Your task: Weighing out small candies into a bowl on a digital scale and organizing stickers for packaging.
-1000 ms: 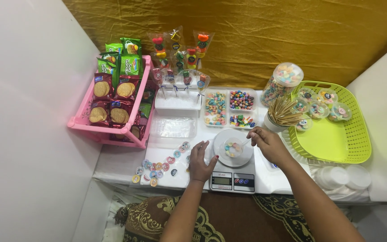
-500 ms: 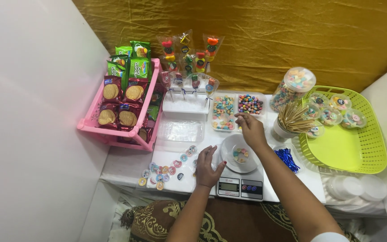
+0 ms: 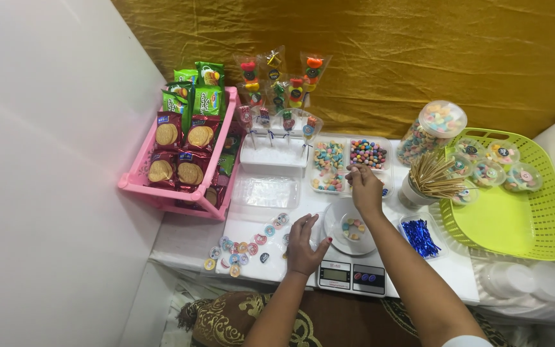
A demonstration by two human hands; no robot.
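My left hand (image 3: pixel 305 242) rests flat on the white table, fingers spread, just left of the digital scale (image 3: pixel 352 275). On the scale sits a round clear lid-like dish (image 3: pixel 348 234) with a few coloured candies in it. My right hand (image 3: pixel 364 186) reaches over the sectioned candy tray (image 3: pixel 329 166), its fingers bunched at the tray's lower right compartment. Whether it holds candy I cannot tell.
A pink rack of biscuit packs (image 3: pixel 184 154) stands at the left, candy skewers in a white stand (image 3: pixel 276 138) behind. A cup of wooden skewers (image 3: pixel 430 177), a candy jar (image 3: pixel 428 132), a green basket (image 3: pixel 521 222) with filled cups, blue twist ties (image 3: pixel 421 236), round stickers (image 3: pixel 242 247) and stacked lids (image 3: pixel 521 279) surround.
My right hand left the dish on the scale and moved up to the candy tray. The camera view shifted, so everything sits a little lower and to the right. The left hand stayed.
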